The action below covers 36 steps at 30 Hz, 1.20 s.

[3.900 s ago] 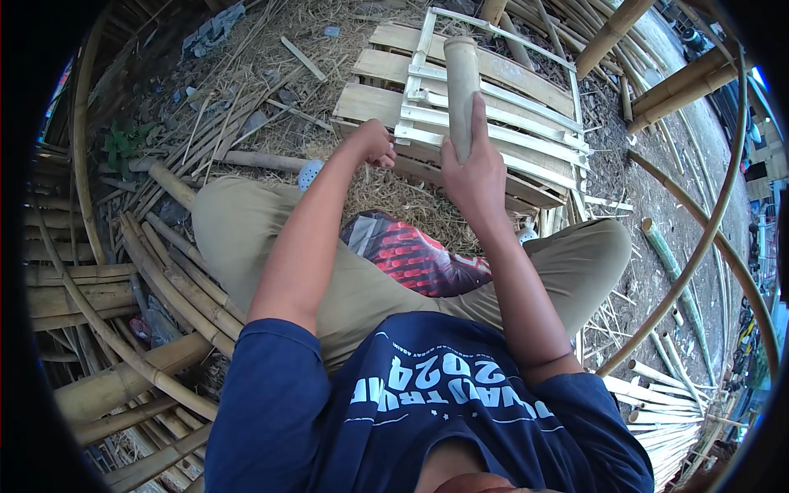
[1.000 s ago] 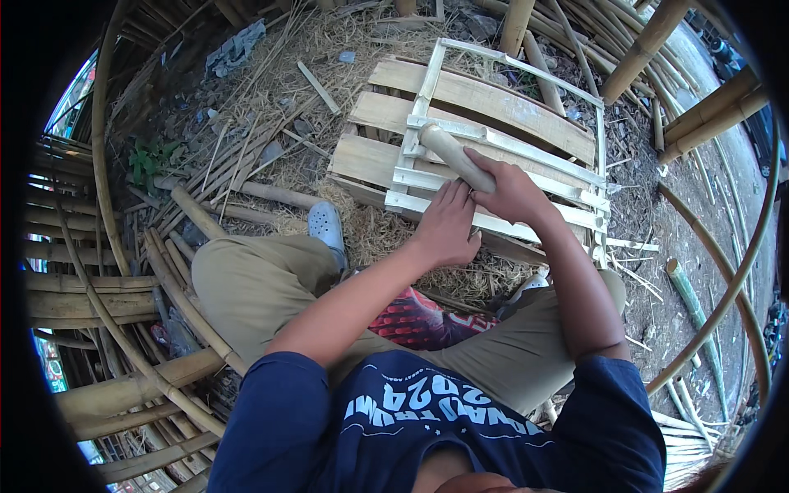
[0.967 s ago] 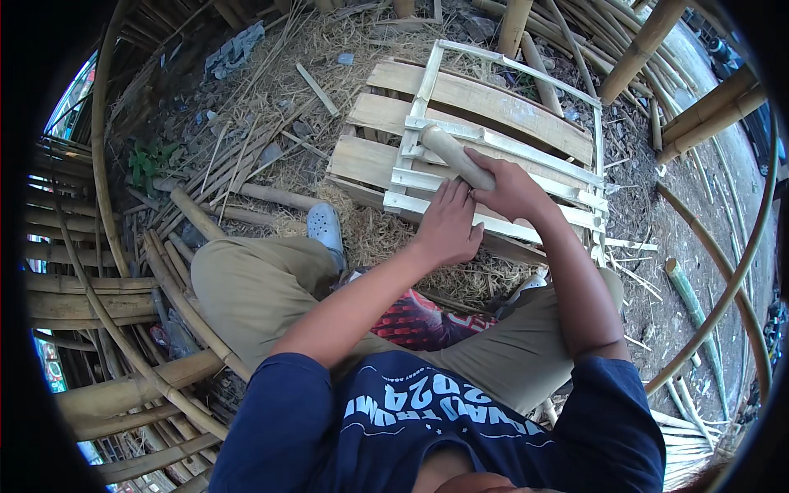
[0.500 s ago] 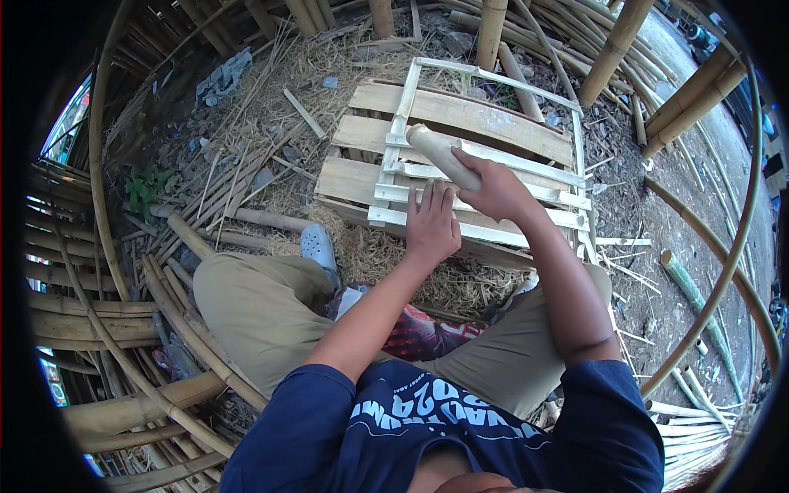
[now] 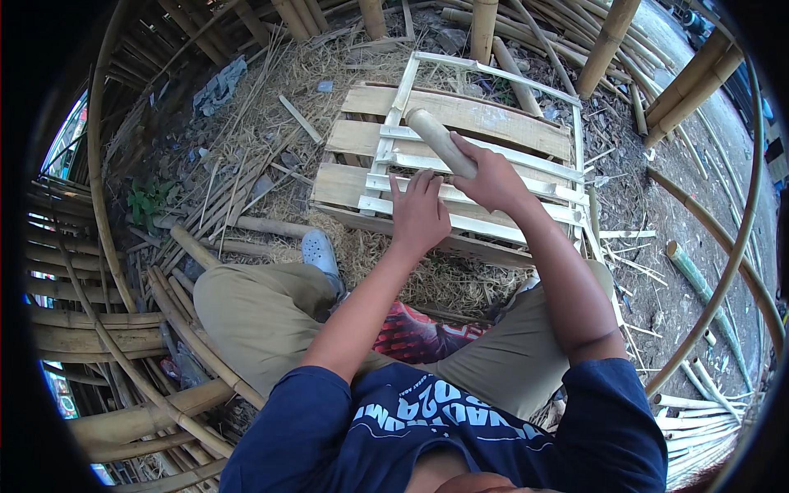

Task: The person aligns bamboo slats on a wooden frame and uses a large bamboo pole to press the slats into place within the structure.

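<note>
My right hand (image 5: 493,179) is wrapped round the near end of a short, thick bamboo length (image 5: 436,135). Its free end points up and left over a pale frame of bamboo strips (image 5: 485,227), which has several slats across its near half. Flat on the frame's left part, my left hand (image 5: 421,215) touches the slats with its fingers stretched out and somewhat apart. Beneath the frame, a low platform of wooden planks (image 5: 452,107) bears it. The right hand's fingers are partly hidden by the back of that hand.
Upright bamboo posts (image 5: 608,48) stand at the back. Loose sticks (image 5: 238,177) and shavings cover the ground on the left. A curved bamboo pole (image 5: 727,246) arches across the right side. Between my legs lies a red patterned thing (image 5: 419,333).
The bamboo length has tilted slightly, still in my right hand. My left hand has shifted a little left and nearer, and its fingers have spread. The frame's near left corner has moved slightly left.
</note>
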Tool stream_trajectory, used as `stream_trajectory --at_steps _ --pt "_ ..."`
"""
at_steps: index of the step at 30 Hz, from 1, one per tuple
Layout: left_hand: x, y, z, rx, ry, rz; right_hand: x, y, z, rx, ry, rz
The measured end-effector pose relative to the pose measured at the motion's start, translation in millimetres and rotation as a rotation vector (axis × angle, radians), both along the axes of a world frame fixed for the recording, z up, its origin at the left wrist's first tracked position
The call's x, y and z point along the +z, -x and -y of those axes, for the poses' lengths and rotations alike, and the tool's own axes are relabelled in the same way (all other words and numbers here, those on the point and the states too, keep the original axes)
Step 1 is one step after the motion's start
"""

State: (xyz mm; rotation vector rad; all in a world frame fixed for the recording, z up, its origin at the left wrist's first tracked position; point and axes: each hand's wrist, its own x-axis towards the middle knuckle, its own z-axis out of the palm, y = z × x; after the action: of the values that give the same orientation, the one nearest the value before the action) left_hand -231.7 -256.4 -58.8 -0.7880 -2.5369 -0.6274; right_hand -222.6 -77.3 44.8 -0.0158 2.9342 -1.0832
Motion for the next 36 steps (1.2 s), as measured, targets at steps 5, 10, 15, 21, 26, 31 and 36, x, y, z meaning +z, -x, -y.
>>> stream_trajectory --at_steps 5,10,15,21,26,31,36 --pt "25.0 44.1 49.7 0.105 -0.217 0.161 -1.8 2.9 10.7 0.026 0.031 0.031" --pt "26.8 107.8 139.3 0.011 -0.046 0.280 -21.4 8.2 12.0 0.082 0.014 -0.063" --pt "18.6 122.8 186.0 -0.464 0.328 0.177 5.2 3.4 35.4 0.053 0.088 0.210" --pt "-9.4 119.6 171.3 -0.509 0.252 0.097 -16.2 4.6 45.7 0.111 0.020 0.153" --pt "-12.7 118.7 173.3 -0.452 0.152 0.061 -11.1 6.8 59.2 0.150 -0.071 0.135" --pt "-9.1 69.9 139.5 -0.567 -0.074 -0.103 -11.0 7.4 59.3 0.138 -0.117 0.084" --pt "13.0 -2.0 97.7 -0.608 -0.046 -0.054 -11.0 5.5 68.2 0.149 -0.121 0.084"
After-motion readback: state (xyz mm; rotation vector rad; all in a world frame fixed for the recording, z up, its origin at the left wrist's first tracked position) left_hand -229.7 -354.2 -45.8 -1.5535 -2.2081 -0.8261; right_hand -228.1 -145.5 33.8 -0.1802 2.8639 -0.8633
